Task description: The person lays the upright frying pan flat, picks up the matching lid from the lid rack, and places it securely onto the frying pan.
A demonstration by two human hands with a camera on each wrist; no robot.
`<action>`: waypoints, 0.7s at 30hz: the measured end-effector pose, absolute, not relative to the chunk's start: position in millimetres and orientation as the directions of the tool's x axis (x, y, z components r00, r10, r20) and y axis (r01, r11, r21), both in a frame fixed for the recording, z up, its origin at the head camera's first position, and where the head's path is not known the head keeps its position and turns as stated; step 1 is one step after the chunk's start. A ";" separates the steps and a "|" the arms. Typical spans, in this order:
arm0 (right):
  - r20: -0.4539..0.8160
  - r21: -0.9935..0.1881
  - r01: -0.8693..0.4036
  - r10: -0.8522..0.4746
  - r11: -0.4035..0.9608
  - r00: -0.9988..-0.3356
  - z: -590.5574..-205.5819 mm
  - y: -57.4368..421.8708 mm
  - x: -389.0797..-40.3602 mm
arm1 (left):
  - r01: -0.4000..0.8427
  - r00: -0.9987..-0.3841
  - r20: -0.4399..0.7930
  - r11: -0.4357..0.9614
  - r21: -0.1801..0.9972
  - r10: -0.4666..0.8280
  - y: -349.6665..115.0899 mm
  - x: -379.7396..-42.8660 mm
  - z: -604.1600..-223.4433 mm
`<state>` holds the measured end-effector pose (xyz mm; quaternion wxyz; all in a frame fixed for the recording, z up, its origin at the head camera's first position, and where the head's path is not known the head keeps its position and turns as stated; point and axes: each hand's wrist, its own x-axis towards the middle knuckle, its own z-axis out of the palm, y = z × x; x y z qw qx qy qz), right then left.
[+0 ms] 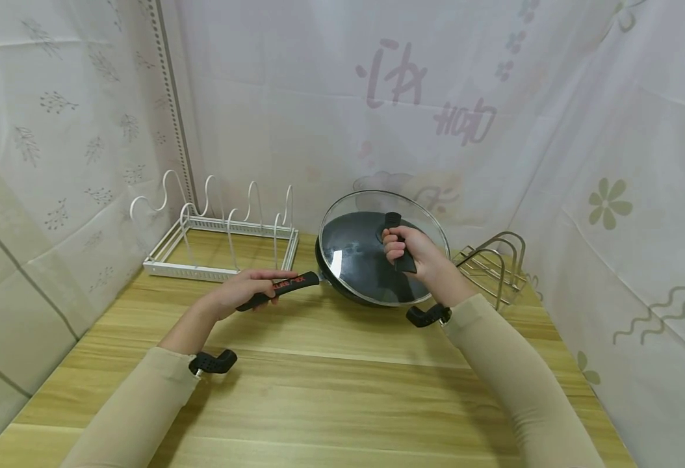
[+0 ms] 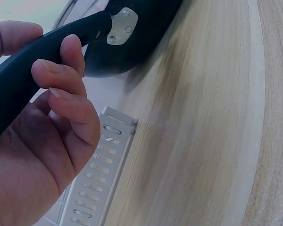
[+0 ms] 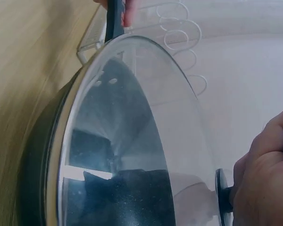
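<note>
A dark frying pan point(image 2: 141, 42) stands toward the back of the wooden table. My left hand point(image 1: 242, 294) grips its black handle point(image 1: 304, 281), which has red lettering and points left. In the left wrist view, fingers curl around that handle. Over the pan is a round glass lid point(image 1: 377, 201) with a metal rim, its far side raised above the pan. My right hand point(image 1: 418, 257) holds the lid by its black knob point(image 1: 405, 262). The right wrist view shows the lid's rim point(image 3: 62, 188) close along the pan's edge on the near side.
A white wire rack point(image 1: 190, 270) with curved dividers stands at the back left, just behind my left hand. To the right of the pan is a smaller gold-coloured wire rack point(image 1: 515, 260). Patterned curtains point(image 1: 296, 130) hang behind the table point(image 1: 331, 390).
</note>
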<state>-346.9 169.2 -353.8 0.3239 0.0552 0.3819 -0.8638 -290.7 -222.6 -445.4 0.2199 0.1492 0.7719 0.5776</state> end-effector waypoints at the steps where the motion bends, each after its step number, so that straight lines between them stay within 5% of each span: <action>1: -0.346 -0.619 0.607 -0.520 -0.499 -0.781 -354.0 169.6 -348.1 | -0.027 -0.860 -0.168 0.286 0.958 0.481 -222.8 -290.6 -445.3; 21: -0.420 -0.583 0.660 -0.520 -0.473 -0.744 -355.5 168.8 -363.9 | -0.013 -0.858 -0.152 0.274 0.962 0.491 -222.5 -291.1 -446.4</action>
